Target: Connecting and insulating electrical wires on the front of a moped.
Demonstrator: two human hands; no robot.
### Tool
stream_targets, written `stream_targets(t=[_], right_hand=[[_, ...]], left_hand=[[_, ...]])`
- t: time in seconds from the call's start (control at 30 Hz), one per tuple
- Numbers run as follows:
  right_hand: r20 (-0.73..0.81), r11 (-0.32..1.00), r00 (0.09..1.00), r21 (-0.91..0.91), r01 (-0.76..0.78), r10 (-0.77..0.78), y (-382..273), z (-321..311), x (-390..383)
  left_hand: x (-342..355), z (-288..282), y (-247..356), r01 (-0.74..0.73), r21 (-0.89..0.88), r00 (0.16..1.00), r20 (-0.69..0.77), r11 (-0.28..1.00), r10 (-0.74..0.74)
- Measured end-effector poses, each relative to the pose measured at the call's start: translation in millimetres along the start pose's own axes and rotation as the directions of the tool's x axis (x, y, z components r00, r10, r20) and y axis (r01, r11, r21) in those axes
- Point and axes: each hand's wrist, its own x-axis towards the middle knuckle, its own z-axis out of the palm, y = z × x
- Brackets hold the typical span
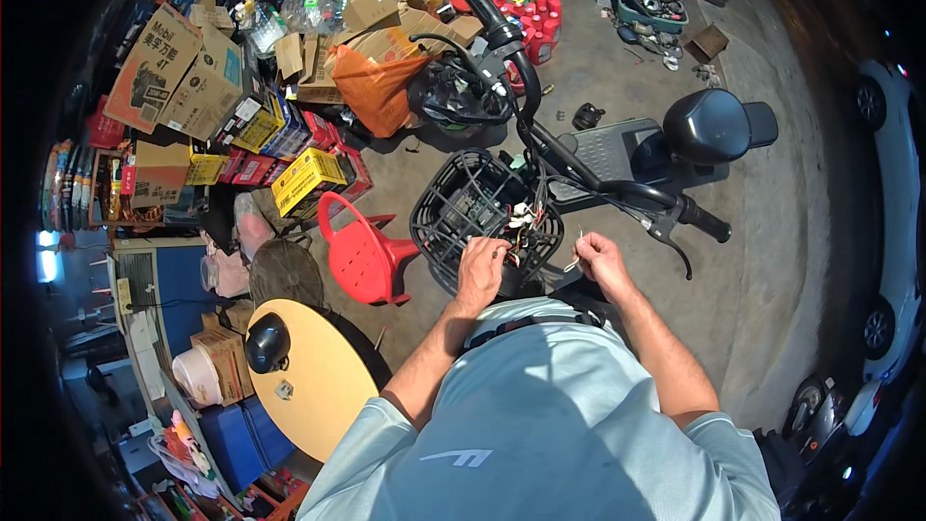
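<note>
Right hand (602, 260) closed on wire (572, 265)

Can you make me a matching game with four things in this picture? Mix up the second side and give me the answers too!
Things:
1. Right hand
2. Helmet
3. Basket
4. Chair

Clues:
A. Bright red
B. Has a bunch of wires in it
C. Pinching something thin and pale
D. Sitting on the round table

Right pairs: 1-C, 2-D, 3-B, 4-A
</note>
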Motion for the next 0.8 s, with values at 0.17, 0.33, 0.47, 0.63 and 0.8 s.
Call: stream_targets(t=[0.17,0.33,0.47,0.63,0.8], right_hand=[[0.041,0.997,0.999,0.063,-0.036,0.033,-3,2,-2],[0.033,0.994,0.998,0.086,-0.064,0.061,2,-1,-2],[-0.015,0.996,0.998,0.063,-0.066,0.067,24,-14,5],[-0.392,0.992,0.918,-0.124,0.006,-0.055,48,-39,14],[-0.414,0.99,0.9,0.033,-0.137,0.138,55,-70,17]], left_hand=[[-1,3,-4,0.009,0.016,1.0,-0.03,1.0,-0.009],[-2,5,-6,0.019,0.002,0.999,-0.043,1.0,-0.019],[-2,2,-5,0.038,0.011,0.998,-0.042,0.999,-0.037],[0,3,-6,0.013,0.003,0.999,-0.038,1.0,-0.012],[-3,0,-7,0.028,0.009,0.999,-0.034,1.0,-0.028]])
